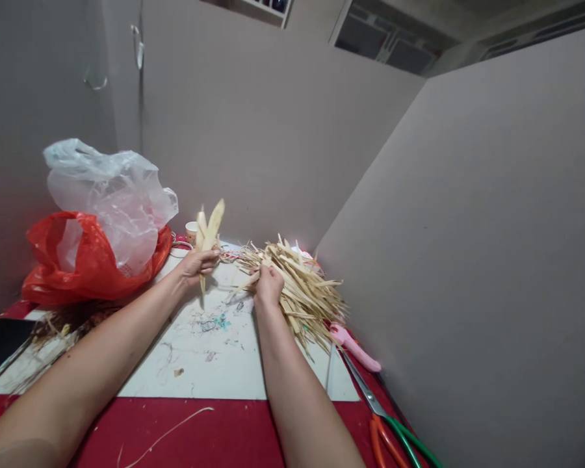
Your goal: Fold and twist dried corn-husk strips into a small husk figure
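My left hand (199,265) is closed around a few flat, pale dried leaf strips (210,227), which stand up above the fist, with a narrow end hanging below it. My right hand (269,285) is closed at the left side of a large heap of similar straw-coloured strips (305,292). One pale strip (246,284) sticks out to the left from its fingers. Both hands are above a white board (199,370) marked with coloured stains and loose fibres.
Left stand a red plastic bag (92,260) and a clear plastic bag (127,195), with a paper cup (191,231) behind. A black flat object (2,344) lies front left. Scissors (370,396) and a pink-handled tool (355,348) lie right, beside a grey partition (468,227).
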{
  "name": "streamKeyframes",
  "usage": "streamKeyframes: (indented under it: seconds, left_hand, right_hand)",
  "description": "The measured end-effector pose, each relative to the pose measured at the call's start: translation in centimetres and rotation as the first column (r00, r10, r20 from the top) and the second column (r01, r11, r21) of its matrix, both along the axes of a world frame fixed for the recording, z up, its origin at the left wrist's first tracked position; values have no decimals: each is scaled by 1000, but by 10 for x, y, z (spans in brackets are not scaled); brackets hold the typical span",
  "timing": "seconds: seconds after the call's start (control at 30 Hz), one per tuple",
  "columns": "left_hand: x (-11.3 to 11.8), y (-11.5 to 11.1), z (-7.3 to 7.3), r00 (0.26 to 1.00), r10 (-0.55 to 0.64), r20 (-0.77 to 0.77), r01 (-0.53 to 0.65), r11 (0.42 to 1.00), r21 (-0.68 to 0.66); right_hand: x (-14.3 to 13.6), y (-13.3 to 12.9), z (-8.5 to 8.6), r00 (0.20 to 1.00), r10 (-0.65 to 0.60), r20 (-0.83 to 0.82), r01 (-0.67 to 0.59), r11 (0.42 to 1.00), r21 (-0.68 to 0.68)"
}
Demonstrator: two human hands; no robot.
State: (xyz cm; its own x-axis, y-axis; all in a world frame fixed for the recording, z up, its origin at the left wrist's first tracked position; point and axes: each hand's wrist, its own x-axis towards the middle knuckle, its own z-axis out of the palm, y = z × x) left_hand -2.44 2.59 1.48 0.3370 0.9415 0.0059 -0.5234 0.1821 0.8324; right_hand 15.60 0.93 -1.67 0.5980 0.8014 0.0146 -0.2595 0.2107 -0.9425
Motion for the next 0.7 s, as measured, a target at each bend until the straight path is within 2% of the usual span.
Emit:
streamKeyframes:
  seconds: [0.07, 0.17, 0.3, 0.37, 0.43, 0.5, 0.57, 0.63, 0.7]
  left_hand:
    - [-6, 7, -4, 995, 87, 52, -84, 995, -63]
    - [-9, 14, -12, 981, 179, 74, -170, 978, -119]
    - [-7, 15, -19, 988, 139, 59, -131, 983, -131]
    - [-7, 15, -20, 989, 137, 47, -130, 983, -129]
    - [-7, 14, -20, 989, 146, 35, -141, 982, -123]
    - [-6, 13, -20, 988, 151, 8, -149, 982, -118]
    - [-4, 10, -19, 992, 128, -22, -130, 986, -101]
    - [1, 6, -18, 995, 87, -50, -90, 993, -71]
    - [7, 0, -16, 995, 46, -86, -50, 998, -38]
  right_hand:
    - [11, -1, 13, 984, -80, -157, 90, 995, 54]
    - [19, -6, 36, 969, -115, -219, 156, 972, 178]
    - [25, -21, 68, 970, -71, -232, 136, 951, 278]
    - [38, -34, 85, 967, -58, -247, 138, 937, 321]
    - [60, -51, 103, 970, -100, -223, 187, 890, 416]
    - [80, -65, 119, 964, -187, -189, 259, 816, 517]
    - [88, -70, 127, 957, -252, -147, 291, 788, 543]
    - [78, -65, 123, 966, -254, -55, 248, 837, 488]
    - [52, -52, 107, 985, -148, 94, 105, 928, 357]
